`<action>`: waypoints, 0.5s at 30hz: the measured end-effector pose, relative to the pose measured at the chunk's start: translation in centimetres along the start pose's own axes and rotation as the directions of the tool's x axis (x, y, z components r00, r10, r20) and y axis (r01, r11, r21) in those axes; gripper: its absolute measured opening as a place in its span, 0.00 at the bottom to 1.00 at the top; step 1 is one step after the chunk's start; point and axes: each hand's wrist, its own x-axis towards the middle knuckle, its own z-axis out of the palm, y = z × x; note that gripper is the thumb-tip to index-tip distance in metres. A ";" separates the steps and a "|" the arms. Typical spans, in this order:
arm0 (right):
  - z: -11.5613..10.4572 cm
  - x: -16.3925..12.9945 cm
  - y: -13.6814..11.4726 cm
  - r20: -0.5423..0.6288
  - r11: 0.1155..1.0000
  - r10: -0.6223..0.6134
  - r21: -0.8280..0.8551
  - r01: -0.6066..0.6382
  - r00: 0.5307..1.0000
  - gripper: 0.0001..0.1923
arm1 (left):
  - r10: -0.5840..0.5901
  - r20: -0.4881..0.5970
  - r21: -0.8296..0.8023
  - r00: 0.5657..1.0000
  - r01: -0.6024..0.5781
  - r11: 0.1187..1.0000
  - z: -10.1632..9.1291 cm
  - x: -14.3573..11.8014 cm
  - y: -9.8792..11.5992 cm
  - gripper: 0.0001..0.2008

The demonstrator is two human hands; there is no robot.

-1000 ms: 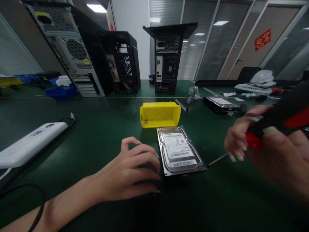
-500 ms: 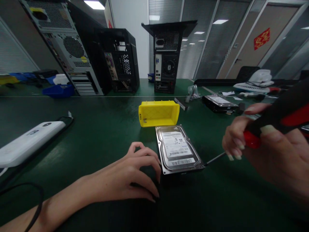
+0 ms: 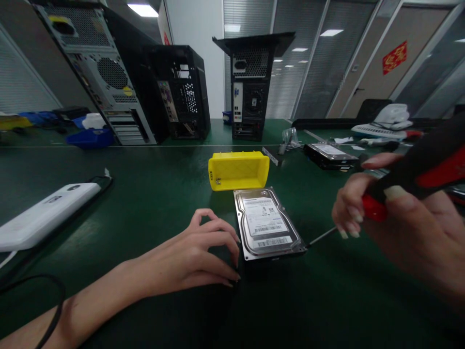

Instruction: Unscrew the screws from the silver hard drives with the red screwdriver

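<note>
Gripping the screwdriver (image 3: 374, 207), the right hand (image 3: 403, 237) is right of the drive (image 3: 267, 225), which lies label-up on the table (image 3: 156, 208), the blade (image 3: 321, 237) ending at its near right corner. Just left of the drive, the left hand (image 3: 203, 252) arches, fingers apart; whether they pinch anything is unclear. Behind the drive sits the bin (image 3: 240, 156).

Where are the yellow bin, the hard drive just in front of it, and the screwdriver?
Yellow bin (image 3: 240, 173): head view, on its inner surface.
Hard drive (image 3: 266, 222): head view, on the white label on top.
Screwdriver (image 3: 409, 168): head view, on the black part of its handle.
</note>
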 end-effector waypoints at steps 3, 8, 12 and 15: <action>0.1 0.1 0.0 -0.010 1.000 0.005 -0.011 -0.005 1.000 0.13 | 0.001 -0.029 -0.024 1.000 -0.002 1.000 0.5 0.0 -0.1 0.07; 0.1 0.1 -0.1 -0.011 1.000 0.008 0.003 -0.008 1.000 0.13 | 0.014 -0.107 -0.062 0.994 -0.021 0.998 1.3 -0.1 -0.3 0.06; 0.1 0.1 -0.1 -0.019 1.000 0.018 0.004 -0.018 1.000 0.13 | 0.012 -0.169 -0.035 0.986 -0.018 0.999 1.2 -0.1 -0.4 0.05; 0.0 0.1 -0.1 -0.027 1.000 0.013 0.003 -0.013 1.000 0.13 | -0.016 -0.225 -0.002 0.974 0.016 1.000 1.2 0.0 -0.3 0.04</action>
